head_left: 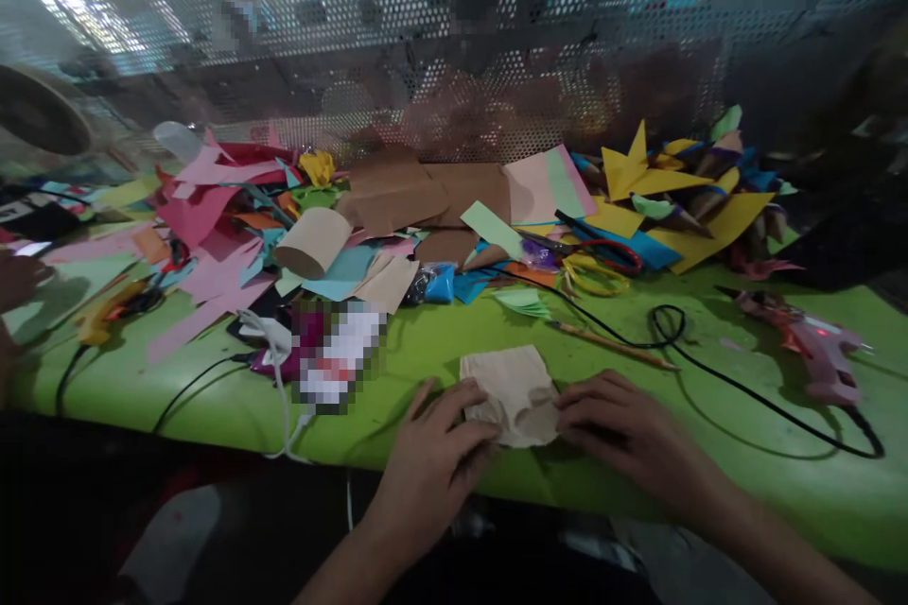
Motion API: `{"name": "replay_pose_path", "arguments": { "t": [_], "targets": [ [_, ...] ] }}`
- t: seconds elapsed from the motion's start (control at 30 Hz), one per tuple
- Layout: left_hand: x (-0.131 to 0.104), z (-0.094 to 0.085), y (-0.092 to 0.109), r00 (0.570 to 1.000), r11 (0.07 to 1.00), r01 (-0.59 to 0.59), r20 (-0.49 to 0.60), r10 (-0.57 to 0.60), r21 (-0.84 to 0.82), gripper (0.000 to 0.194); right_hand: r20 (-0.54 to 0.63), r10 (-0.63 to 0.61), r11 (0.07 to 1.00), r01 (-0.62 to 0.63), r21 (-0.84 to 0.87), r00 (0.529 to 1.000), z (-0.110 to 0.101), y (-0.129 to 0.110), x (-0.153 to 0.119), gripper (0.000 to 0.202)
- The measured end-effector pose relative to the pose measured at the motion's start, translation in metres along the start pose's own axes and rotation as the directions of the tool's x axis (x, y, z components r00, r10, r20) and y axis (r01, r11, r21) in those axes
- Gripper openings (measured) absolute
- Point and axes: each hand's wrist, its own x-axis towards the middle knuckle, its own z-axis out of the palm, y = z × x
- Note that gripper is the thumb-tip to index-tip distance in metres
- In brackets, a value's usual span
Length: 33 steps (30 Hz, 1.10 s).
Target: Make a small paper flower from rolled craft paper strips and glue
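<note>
A wrinkled cream piece of paper point(509, 380) lies near the front edge of the green table, its lower part creased and bunched. At its left side, my left hand point(441, 454) has its fingers bent over the edge and grips it. My right hand point(624, 421) pinches the opposite edge, thumb and fingers close together. Just beyond the paper, a brown pencil point(614, 345) lies slantwise. A fan of pale green paper point(521, 302) sits behind the paper.
A pink glue gun point(823, 350) rests at right, its black cord point(759, 416) looping across the table point(794, 501). Scissors point(602, 250) and heaped coloured paper point(213, 227) fill the back. At left are a yellow glue gun point(106, 312), a phone-like object point(340, 359) and another person's hand point(25, 279).
</note>
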Motion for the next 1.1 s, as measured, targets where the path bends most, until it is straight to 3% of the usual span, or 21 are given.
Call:
{"name": "replay_pose_path", "arguments": {
  "t": [0.2,0.47,0.63,0.73,0.83,0.97,1.1],
  "targets": [
    [0.005,0.009,0.005,0.977,0.989,0.122,-0.166,-0.133,-0.079,0.014,0.021,0.186,0.982,-0.186,0.015,0.982,0.002,-0.005,0.012,0.020],
    [0.006,0.014,0.006,0.947,0.958,0.276,-0.193,-0.257,0.079,0.015,-0.025,0.209,0.960,-0.210,-0.186,0.978,0.014,-0.007,0.015,0.015],
    [0.004,0.014,0.006,0.971,0.986,0.151,-0.197,-0.136,0.063,0.022,-0.051,0.180,0.968,-0.186,-0.168,0.982,0.018,-0.005,0.010,0.007],
    [0.004,0.011,0.008,0.988,0.995,0.071,-0.142,-0.060,0.076,0.035,-0.062,0.033,0.990,-0.041,-0.136,0.998,0.015,-0.005,0.007,0.018],
    [0.003,0.007,0.009,0.994,0.996,0.077,-0.082,-0.073,0.046,0.031,-0.015,-0.058,0.990,0.056,-0.131,0.998,0.011,-0.004,0.004,0.020],
    [0.003,0.005,0.008,0.995,0.996,0.083,-0.049,-0.081,0.036,0.028,0.017,-0.029,0.992,0.031,-0.126,0.999,0.010,-0.003,0.004,0.011],
    [0.006,0.005,0.007,0.993,0.995,0.092,-0.073,-0.088,0.045,0.009,0.020,0.033,0.992,-0.030,-0.126,0.999,0.009,-0.004,0.011,0.012]
  ]
}}
